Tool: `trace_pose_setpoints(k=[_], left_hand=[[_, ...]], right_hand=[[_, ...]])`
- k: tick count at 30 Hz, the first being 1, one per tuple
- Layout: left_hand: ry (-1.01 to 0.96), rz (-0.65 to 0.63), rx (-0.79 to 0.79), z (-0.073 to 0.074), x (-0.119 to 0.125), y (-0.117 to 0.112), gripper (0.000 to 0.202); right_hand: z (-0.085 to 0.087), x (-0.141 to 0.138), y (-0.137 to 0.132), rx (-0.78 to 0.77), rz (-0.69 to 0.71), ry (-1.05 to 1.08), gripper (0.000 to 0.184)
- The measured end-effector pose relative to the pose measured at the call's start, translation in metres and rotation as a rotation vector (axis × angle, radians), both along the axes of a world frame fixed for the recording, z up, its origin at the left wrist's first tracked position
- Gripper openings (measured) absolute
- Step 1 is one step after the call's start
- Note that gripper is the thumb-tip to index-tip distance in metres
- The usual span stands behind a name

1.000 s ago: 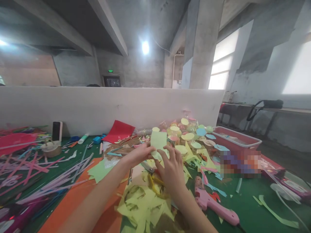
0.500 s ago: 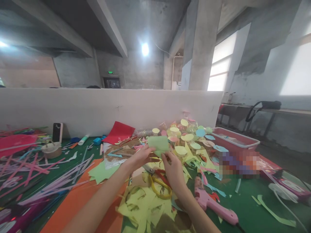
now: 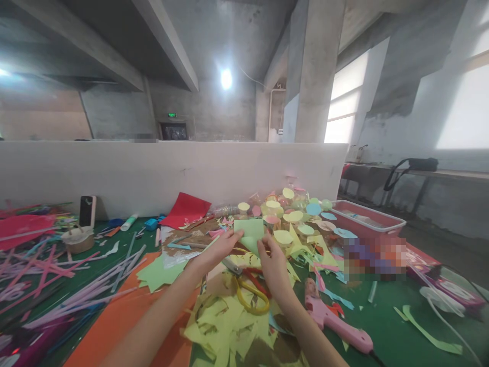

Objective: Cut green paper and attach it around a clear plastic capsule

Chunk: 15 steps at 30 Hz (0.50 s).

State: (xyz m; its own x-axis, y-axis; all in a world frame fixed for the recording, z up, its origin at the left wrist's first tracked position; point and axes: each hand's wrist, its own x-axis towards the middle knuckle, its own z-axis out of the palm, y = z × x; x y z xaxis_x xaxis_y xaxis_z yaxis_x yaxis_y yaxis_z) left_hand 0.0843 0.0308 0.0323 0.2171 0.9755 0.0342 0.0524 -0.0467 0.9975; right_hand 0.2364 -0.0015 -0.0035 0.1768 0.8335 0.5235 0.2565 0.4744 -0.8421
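Between my two hands is a small piece of light green paper point(image 3: 250, 230), held up over the middle of the table. My left hand point(image 3: 225, 243) pinches its left edge. At the lower right edge, the fingers of my right hand point(image 3: 272, 257) are closed on the same paper, which looks folded or curled there. Scissors with yellow handles point(image 3: 250, 298) lie just below my hands, on a heap of yellow-green paper scraps point(image 3: 219, 326). A pink glue gun point(image 3: 336, 321) rests to the right of my right forearm.
Cut paper ovals point(image 3: 294, 216) and plastic bottles crowd the back, near a white partition point(image 3: 171, 165). A pink basket point(image 3: 367, 216) stands at the right. Orange paper point(image 3: 114, 316), paper strips point(image 3: 95, 290) and a phone point(image 3: 87, 211) are on the left.
The green paper has turned slightly, and its lower part now stands out as a separate flap. My right hand has shifted a little to the right. The camera view has moved slightly.
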Motion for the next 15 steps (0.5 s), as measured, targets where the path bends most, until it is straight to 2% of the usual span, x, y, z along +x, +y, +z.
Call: trace_pose_setpoints(k=[4, 11, 15], left_hand=[[0.006, 0.004, 0.022, 0.0011, 0.0004, 0.0007, 0.051], [0.039, -0.162, 0.130, 0.0039, 0.0004, -0.0051, 0.051], [0.086, -0.100, 0.168, 0.0017, -0.0011, -0.0033, 0.048]], right_hand=[[0.0011, -0.0007, 0.0005, -0.039, 0.042, 0.067, 0.027], [0.0017, -0.0030, 0.0024, -0.084, 0.047, 0.154, 0.027], [-0.0041, -0.0055, 0.0058, -0.062, 0.052, 0.188, 0.023]])
